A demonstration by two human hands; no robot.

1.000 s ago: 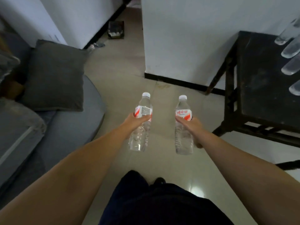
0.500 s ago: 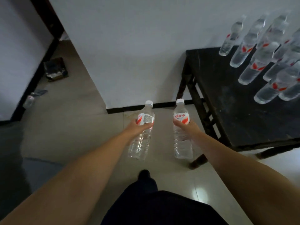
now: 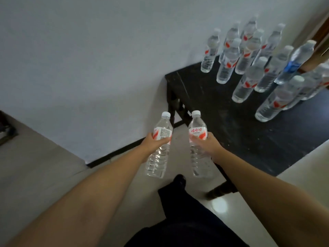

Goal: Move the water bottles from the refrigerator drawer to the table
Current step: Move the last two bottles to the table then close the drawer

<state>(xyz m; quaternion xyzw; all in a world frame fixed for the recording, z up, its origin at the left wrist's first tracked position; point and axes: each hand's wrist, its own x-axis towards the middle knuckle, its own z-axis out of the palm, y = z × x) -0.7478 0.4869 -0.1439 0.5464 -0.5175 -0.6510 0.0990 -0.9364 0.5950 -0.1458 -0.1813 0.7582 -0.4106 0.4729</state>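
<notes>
Ahead, many upright bottles [image 3: 249, 54] crowd the dark surface [image 3: 222, 107] by the white wall [image 3: 89, 59]. I see my left hand [image 3: 154, 141] gripping one water bottle [image 3: 159, 145] and my right hand [image 3: 207, 144] gripping another bottle [image 3: 198, 143], both upright over the floor [image 3: 44, 166].

Bare forearms [image 3: 99, 189], no sleeves; dark, perhaps navy trousers [image 3: 187, 220] and a black shoe [image 3: 179, 180].
</notes>
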